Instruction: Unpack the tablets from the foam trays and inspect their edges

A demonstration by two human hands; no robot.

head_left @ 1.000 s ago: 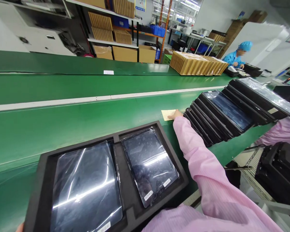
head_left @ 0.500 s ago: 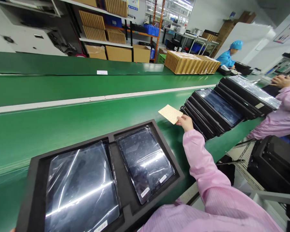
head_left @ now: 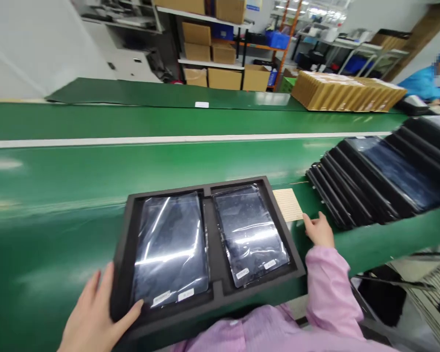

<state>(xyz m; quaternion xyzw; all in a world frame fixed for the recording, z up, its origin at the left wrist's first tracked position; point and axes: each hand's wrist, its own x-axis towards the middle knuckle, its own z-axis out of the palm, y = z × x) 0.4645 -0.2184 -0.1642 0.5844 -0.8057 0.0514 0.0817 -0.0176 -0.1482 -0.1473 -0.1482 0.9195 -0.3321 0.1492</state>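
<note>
A black foam tray [head_left: 214, 234] rests on the green belt in front of me. Two dark glossy tablet-like panels in clear film lie in its recesses: a larger left panel [head_left: 170, 244] and a smaller right panel [head_left: 251, 230]. Both carry small white labels. My left hand [head_left: 95, 313] is at the tray's lower left corner, fingers spread, thumb reaching over the rim. To the tray's right, my right hand [head_left: 319, 230] has its fingertips at the near right corner of a pale yellow card [head_left: 288, 204] covered in rows of small marks. The card looks flat, beside the tray wall.
A leaning row of black-edged panels [head_left: 352, 190] stands on the belt at right. Behind a white divider strip [head_left: 190, 139] is a second green surface with cardboard packs [head_left: 344, 93]. A person in blue [head_left: 421, 83] is at far right.
The view has swung right and the tray sits farther from me. My right hand has lowered the card beside the tray. My left hand has come into view at the tray's corner.
</note>
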